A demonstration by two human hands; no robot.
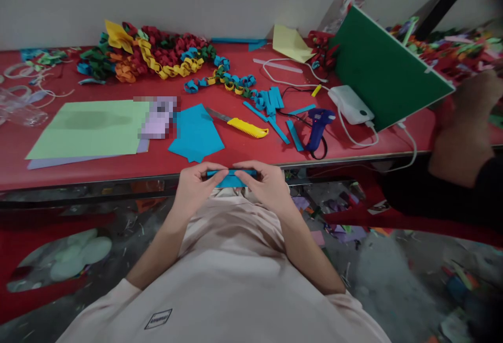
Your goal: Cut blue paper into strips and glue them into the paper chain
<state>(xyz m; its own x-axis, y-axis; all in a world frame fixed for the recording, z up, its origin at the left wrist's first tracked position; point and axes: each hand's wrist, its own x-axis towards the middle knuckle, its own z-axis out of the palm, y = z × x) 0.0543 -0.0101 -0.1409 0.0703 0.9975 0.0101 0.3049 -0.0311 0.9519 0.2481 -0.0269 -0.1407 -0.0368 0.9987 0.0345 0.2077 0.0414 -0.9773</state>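
A piece of blue paper point(231, 179), folded along its upper edge, is held just off the front edge of the red table point(157, 167). My left hand point(199, 183) pinches its left end between thumb and fingers. At the right end, my right hand point(264, 181) grips it the same way, thumb in front. Beyond the hands lie blue sheets point(197, 134), a yellow cutter point(247, 127) with its blade out, blue strips point(279, 129) and a dark blue glue gun point(319, 125). Chains of coloured paper loops point(157, 57) are heaped farther back.
A light green sheet point(90, 128) and a phone point(160, 115) lie at the left. A white power bank point(350, 104) with cables sits before a leaning green board point(387, 65). Another person's arm point(463, 128) is at the right. Paper scraps litter the floor.
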